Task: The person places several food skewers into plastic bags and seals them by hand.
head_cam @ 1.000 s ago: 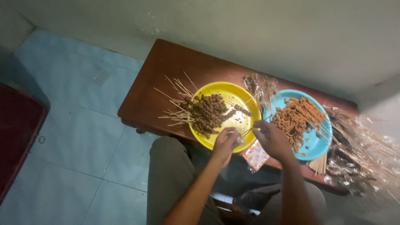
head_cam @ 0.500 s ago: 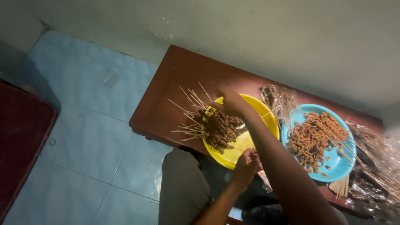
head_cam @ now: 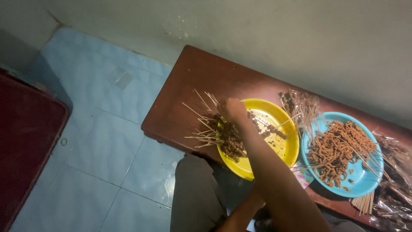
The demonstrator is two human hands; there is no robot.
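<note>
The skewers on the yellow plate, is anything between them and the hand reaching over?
Nothing visible. The right hand is already over the pile of meat skewers on the yellow plate, apparently touching it. The left hand is low, below the table edge.

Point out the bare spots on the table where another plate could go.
The dark brown wooden table is bare at its left end, between the wall and the round yellow plastic plate of skewered meat, where the right hand reaches. Rightward is crowded: the round blue plate, loose bamboo sticks, clear plastic bags.
</note>
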